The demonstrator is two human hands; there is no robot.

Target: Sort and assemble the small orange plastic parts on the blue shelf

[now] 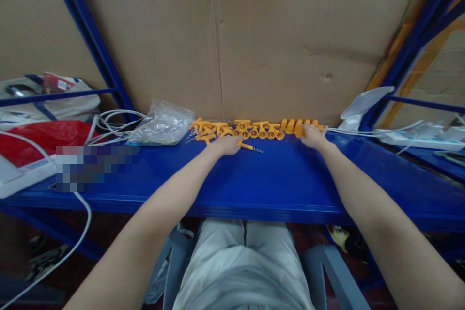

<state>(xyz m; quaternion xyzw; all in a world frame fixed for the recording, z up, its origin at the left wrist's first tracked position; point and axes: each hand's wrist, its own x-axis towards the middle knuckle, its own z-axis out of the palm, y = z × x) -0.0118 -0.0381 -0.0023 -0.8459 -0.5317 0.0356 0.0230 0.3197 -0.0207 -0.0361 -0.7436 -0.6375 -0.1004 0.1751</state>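
My left hand (pixel 228 145) is closed around a yellow corkscrew (pixel 247 146), whose ridged shaft and metal spiral point right, just above the blue table. Beside it lies a pile of yellow T-shaped corkscrew handles (pixel 205 128) with metal spirals. Yellow bell-shaped corkscrew bodies (pixel 262 131) stand in a row at the middle, round open ends facing me. At the right end of the row, my right hand (pixel 313 136) has its fingers bent over a yellow plastic piece (pixel 299 130), next to several similar yellow pieces (pixel 289 126). Its fingertips are partly hidden.
A tall cardboard sheet (pixel 269 43) closes off the back of the blue table (pixel 261 179). A clear plastic bag (pixel 163 121) and white cables (pixel 109 123) lie left. Blue posts (pixel 90 34) stand at both sides; a white power strip (pixel 417 139) lies far right.
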